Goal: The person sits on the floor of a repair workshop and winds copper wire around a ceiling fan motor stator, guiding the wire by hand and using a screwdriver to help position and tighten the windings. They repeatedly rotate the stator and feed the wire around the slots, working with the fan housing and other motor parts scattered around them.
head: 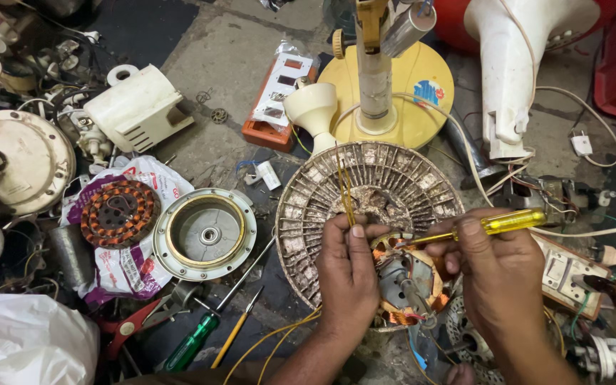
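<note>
My left hand (pixel 348 267) pinches thin yellow wires (pixel 346 187) that rise over a dusty round fan guard (pixel 308 207). Below my fingers sits a small motor stator (pixel 408 274) with copper windings, resting on the guard. My right hand (pixel 497 267) grips a yellow transparent-handled screwdriver (pixel 511 222), its tip pointing left toward the top of the stator. Both hands are close together over the motor.
A copper-wound stator (pixel 120 212) lies on a plastic bag beside a round metal motor cover (pixel 204 234). A green-handled screwdriver (pixel 194 342), red pliers (pixel 133 324), a yellow fan base (pixel 401 85), a white housing (pixel 137 107) and a switch box (pixel 563 271) crowd the concrete floor.
</note>
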`<state>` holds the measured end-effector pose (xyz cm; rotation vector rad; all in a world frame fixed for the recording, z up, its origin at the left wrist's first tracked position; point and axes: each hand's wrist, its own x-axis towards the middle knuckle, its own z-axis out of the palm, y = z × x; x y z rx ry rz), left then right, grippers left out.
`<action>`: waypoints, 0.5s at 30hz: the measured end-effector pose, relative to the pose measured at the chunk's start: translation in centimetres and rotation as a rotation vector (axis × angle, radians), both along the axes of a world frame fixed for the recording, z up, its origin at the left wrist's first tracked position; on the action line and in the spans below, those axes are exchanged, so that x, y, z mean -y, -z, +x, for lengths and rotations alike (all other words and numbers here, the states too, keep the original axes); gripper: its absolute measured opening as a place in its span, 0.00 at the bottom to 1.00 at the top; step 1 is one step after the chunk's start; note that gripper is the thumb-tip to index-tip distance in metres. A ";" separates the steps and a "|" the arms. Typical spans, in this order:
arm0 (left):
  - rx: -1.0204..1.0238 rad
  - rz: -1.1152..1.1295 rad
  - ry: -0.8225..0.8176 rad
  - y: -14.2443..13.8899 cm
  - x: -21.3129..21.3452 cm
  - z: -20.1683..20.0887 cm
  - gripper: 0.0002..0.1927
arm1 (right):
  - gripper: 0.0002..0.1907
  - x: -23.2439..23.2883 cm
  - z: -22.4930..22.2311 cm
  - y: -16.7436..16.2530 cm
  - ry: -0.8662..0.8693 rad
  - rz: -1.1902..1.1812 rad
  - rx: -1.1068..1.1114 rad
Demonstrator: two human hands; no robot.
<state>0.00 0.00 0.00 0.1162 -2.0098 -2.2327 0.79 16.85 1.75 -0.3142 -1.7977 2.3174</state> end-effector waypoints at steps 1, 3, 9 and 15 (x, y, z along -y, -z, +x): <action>-0.008 0.007 -0.003 0.1 -0.1 0.0 0.08 | 0.08 0.1 -0.1 -0.2 0.007 0.001 0.007; -0.023 0.022 -0.008 0.2 -0.2 0.0 0.07 | 0.09 0.2 -0.2 -0.5 0.020 0.002 0.020; -0.024 0.047 -0.010 0.6 -0.5 -0.1 0.07 | 0.09 -0.7 -0.5 -1.2 -0.110 0.193 0.001; -0.024 0.030 -0.019 0.3 -1.0 -0.1 0.07 | 0.07 -2.1 -2.1 -1.3 -0.211 0.151 0.037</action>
